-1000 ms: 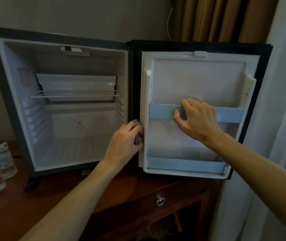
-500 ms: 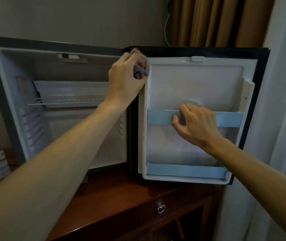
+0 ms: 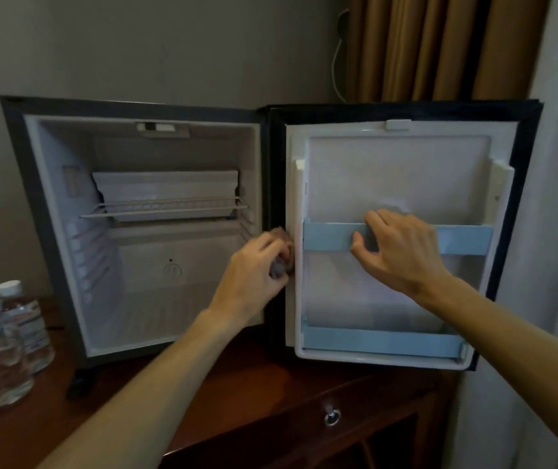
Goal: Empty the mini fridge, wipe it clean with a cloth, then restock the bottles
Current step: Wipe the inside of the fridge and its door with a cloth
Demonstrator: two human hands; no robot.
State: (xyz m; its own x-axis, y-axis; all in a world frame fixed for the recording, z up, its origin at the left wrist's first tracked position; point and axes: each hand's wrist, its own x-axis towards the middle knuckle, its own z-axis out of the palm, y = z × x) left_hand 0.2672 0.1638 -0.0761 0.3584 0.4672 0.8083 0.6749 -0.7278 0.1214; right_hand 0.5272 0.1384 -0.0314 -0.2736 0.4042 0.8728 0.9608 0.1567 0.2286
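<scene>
Cloth (image 3: pixel 279 265) — mostly hidden inside left grip (image 3: pixel 254 275), blurred.

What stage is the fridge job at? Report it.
Done: the mini fridge is empty; the bottles stand beside it. In hand: the left hand rubs a cloth along the door's hinge edge while the right hand holds the upper door rail. Left: restocking.

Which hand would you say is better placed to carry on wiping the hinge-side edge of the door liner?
Probably the left hand: it grips the cloth against that edge, while the right hand holds the upper door rail.
</scene>
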